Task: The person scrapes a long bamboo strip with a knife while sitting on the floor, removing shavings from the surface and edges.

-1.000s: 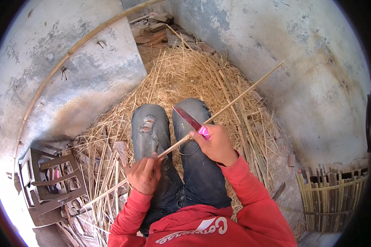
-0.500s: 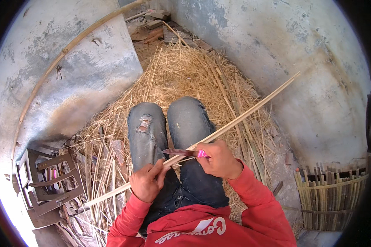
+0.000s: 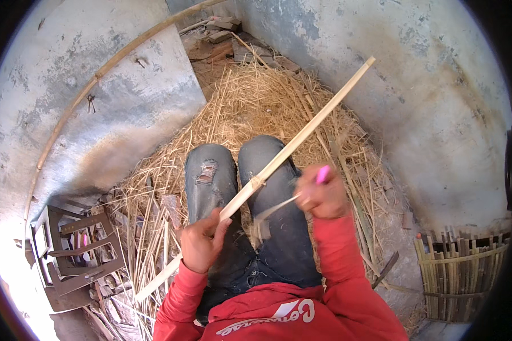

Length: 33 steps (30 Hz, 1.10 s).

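Cream-coloured, flat bamboo strip (image 3: 276, 162) slants through the grasping left hand (image 3: 203, 242); right of the strip, the blurred right hand (image 3: 325, 196) clenches a bright-pink knife handle (image 3: 323, 174).

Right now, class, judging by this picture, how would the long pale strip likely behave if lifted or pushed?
The pale strip is probably fairly stiff, since it runs almost straight beyond the left hand. It is likely light for its length, as it looks thin and only that hand grips it. Its flat face suggests it would slide rather than roll.
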Motion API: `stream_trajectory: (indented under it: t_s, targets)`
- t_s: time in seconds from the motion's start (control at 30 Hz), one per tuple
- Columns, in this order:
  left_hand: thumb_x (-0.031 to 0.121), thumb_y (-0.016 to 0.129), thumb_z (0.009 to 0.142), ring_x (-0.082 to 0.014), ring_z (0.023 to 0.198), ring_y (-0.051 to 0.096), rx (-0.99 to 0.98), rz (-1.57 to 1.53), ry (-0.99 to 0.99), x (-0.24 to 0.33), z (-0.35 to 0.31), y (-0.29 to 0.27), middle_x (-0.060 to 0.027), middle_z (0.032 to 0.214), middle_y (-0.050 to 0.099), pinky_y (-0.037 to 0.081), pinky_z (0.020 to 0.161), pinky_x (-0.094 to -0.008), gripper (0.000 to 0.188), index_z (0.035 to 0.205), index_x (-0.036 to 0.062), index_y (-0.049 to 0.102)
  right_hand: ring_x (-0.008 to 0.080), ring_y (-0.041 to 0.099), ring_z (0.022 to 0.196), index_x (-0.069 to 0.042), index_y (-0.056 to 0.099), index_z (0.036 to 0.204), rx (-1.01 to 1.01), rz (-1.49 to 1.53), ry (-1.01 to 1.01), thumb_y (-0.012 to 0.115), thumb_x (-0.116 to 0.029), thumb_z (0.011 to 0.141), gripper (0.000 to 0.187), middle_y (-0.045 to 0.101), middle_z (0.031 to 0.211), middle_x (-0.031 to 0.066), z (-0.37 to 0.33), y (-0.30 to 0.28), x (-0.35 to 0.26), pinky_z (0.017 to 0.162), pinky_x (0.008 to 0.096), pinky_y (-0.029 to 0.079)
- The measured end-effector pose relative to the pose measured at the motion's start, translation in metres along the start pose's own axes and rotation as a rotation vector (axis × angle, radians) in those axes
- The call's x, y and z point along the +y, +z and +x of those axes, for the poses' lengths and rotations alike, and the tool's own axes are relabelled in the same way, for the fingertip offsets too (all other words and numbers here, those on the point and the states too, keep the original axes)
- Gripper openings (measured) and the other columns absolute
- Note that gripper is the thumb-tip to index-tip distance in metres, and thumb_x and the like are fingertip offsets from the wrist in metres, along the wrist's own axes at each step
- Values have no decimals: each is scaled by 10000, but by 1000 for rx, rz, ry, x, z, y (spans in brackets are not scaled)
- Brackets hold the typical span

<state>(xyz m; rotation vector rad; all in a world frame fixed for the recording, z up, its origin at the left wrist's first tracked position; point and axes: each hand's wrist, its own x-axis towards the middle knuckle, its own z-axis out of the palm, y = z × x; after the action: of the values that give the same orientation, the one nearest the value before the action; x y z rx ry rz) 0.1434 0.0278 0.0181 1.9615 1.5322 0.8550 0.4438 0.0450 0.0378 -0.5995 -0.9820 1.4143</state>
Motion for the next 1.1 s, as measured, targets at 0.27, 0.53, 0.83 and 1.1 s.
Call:
stream_trajectory:
  t_s: [0.27,0.53,0.83,1.1]
  targets:
    - [160,870,844,-293,645,721,56,257,145,-7,-6,-13,-156,768,729,543,596,-367,317,1114,12,793,108,528,611,-23,723,981,895,-1403,-410,640,-278,1065,281,590,669,3,-29,-113,-48,588,284,421]
    - [149,917,786,-301,667,737,177,196,206,-20,-11,-20,-136,788,751,559,613,-366,267,962,11,771,223,520,562,15,682,834,731,-1300,-34,542,-404,1106,519,544,611,87,-11,-124,-24,559,414,406]
    - [178,890,816,-303,596,661,215,295,295,-32,-15,-16,-96,743,711,506,563,-399,220,946,64,754,321,444,504,67,641,797,783,-1450,-196,510,-406,1118,586,485,570,206,19,-138,15,546,486,374]
    - [143,882,828,-289,573,672,103,219,165,-12,-14,-29,-145,691,672,503,554,-370,275,1026,-18,779,212,433,509,38,575,712,655,-1166,1,503,-415,1125,617,447,539,121,3,-105,34,520,445,332]
